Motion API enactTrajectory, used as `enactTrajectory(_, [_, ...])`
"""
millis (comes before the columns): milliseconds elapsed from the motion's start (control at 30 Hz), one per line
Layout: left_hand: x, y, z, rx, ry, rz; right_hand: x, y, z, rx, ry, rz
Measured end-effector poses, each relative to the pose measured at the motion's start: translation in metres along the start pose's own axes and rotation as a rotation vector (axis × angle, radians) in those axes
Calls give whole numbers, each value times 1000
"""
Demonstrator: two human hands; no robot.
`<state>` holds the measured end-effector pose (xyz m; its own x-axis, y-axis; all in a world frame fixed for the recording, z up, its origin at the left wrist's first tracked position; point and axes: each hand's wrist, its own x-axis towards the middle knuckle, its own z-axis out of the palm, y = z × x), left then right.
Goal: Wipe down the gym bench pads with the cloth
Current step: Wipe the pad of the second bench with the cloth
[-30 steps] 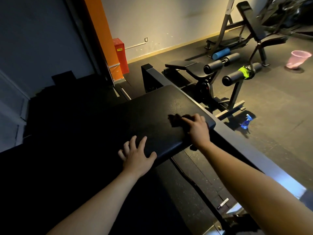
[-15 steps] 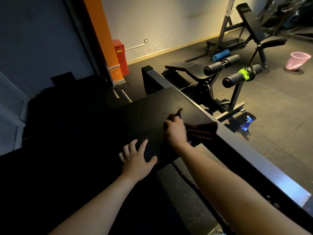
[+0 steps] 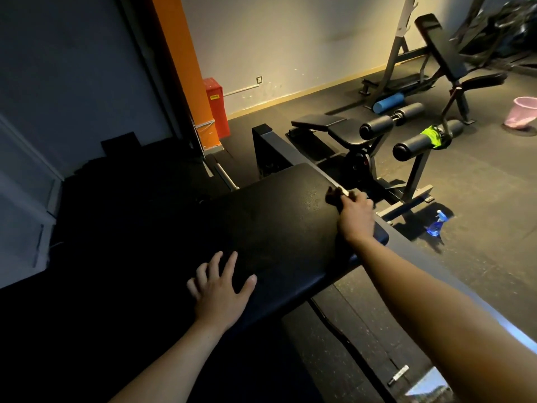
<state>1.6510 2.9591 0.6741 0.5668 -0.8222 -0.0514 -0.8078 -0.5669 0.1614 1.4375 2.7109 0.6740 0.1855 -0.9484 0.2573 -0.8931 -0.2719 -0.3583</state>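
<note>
Resting flat as before, the left hand (image 3: 220,292) lies on the near edge of the pad (image 3: 284,216), its grip slack and fingers spread. The dark cloth (image 3: 334,196) has travelled from mid-pad to the worktop's right edge, bunched under the right hand (image 3: 356,218), whose grip curls round it. A blue spray bottle (image 3: 436,225) stands on the floor beyond.

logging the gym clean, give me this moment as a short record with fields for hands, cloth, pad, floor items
left hand: rests flat, fingers spread, on the black padded bench pad's near edge
right hand: grips the dark crumpled cloth at the pad's right edge
blue plastic spray bottle: on the floor, right of the pad
pink plastic bin: on the floor, far right
</note>
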Motion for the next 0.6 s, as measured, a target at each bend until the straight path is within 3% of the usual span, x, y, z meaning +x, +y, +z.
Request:
enactTrajectory(100, [6, -3, -1, -38, -17, 9, 13, -12, 2, 33, -42, 189])
enactTrajectory(167, [9, -7, -1, -70, -29, 21, 10, -47, 10, 62, -96, 144])
enactTrajectory(333, [21, -22, -7, -173, -29, -125, -21, -145, 38, 119, -291, -191])
enactTrajectory(600, [29, -24, -2, -38, -34, -260, -72, -244, 60, 322, -654, -807])
